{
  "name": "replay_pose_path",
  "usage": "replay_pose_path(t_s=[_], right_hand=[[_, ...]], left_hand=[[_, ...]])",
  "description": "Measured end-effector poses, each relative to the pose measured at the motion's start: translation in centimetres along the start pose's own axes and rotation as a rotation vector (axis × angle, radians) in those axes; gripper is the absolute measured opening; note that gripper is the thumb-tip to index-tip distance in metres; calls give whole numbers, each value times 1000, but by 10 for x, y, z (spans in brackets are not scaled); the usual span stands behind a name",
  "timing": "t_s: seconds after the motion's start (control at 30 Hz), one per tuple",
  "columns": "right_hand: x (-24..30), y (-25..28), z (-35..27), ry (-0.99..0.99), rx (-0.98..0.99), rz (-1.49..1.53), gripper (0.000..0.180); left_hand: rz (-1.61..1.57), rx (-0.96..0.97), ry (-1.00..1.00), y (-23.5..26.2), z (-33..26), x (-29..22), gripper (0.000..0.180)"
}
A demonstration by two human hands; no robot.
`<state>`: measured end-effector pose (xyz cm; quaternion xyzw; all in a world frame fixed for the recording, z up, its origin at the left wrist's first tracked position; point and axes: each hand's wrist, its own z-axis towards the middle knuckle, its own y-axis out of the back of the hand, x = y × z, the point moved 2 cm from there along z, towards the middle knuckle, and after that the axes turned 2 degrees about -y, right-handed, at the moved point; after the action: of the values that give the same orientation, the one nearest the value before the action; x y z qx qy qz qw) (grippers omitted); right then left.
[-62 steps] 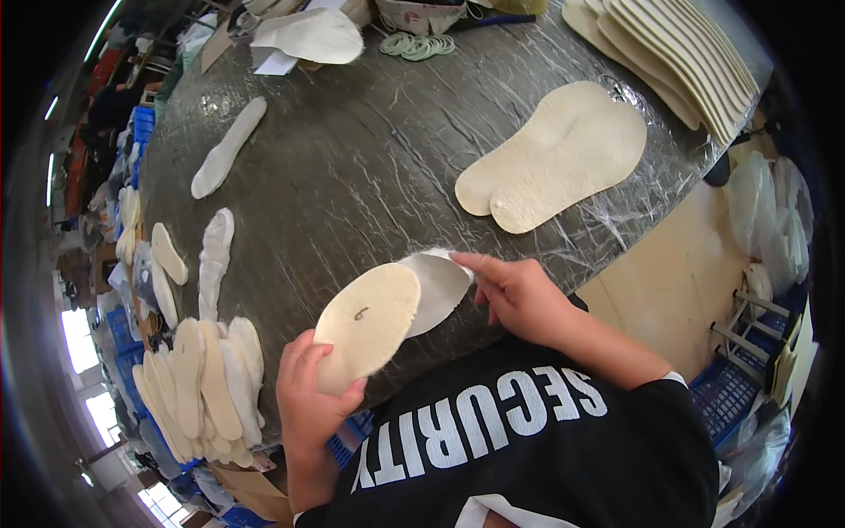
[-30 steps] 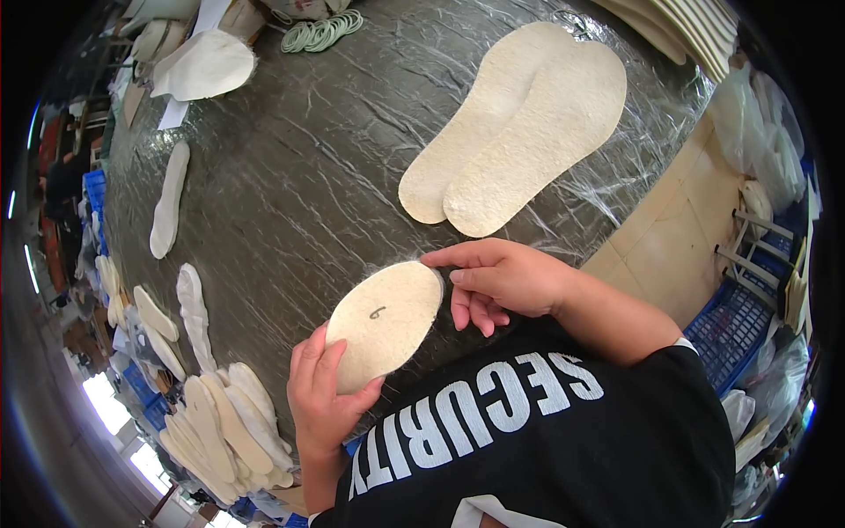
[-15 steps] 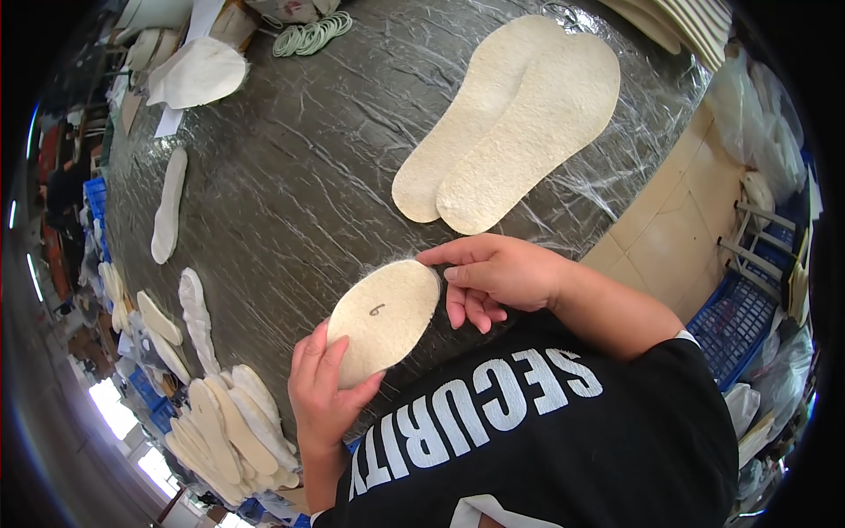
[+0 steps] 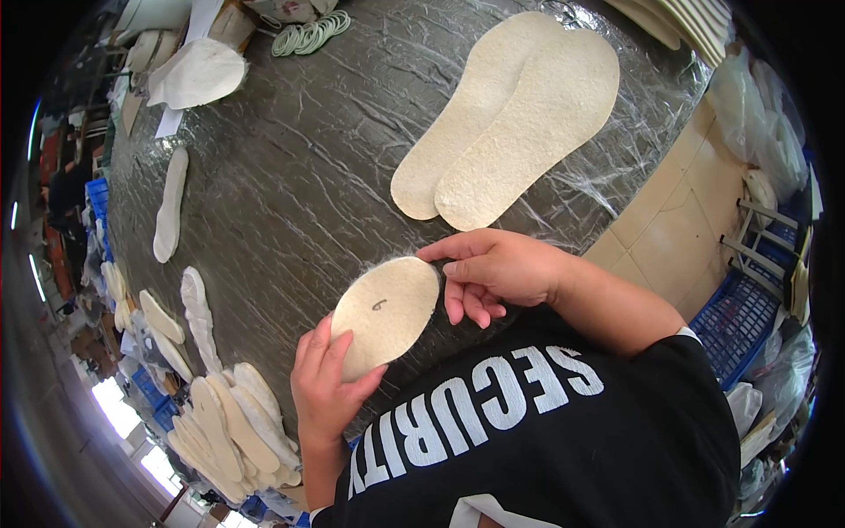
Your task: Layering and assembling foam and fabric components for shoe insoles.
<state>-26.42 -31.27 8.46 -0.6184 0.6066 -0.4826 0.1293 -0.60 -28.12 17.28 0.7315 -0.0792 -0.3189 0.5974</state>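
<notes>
Over open tabletop (image 4: pixel 290 185), insole (image 4: pixel 387 308) in left hand (image 4: pixel 327 380), right fingers (image 4: pixel 462 244) at edge

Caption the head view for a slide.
Left hand holds a cream insole while the right hand touches its edge, near two overlapping insoles on the table.

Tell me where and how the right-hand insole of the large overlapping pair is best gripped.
Probably pinch the right-hand insole at its narrower near end, coming from the person's side with the right hand: it lies flat with that end toward the person, and its left side overlaps the left-hand insole.
</notes>
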Motion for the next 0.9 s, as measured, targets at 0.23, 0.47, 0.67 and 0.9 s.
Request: replay_pose_path(t_s=[0.23,0.47,0.67,0.9], right_hand=[[0,-2,-5,33,-18,-5,50],[5,-17,-17,163,-242,-420,52],[-2,-28,-4,826,-410,-1256,85],[0,-34,13,763,-302,-1450,98]], left_hand=[[13,18,15,-2,2,0,56],[31,19,24,-2,2,2,57],[35,32,47,3,5,-1,58],[27,41,66,1,2,0,55]])
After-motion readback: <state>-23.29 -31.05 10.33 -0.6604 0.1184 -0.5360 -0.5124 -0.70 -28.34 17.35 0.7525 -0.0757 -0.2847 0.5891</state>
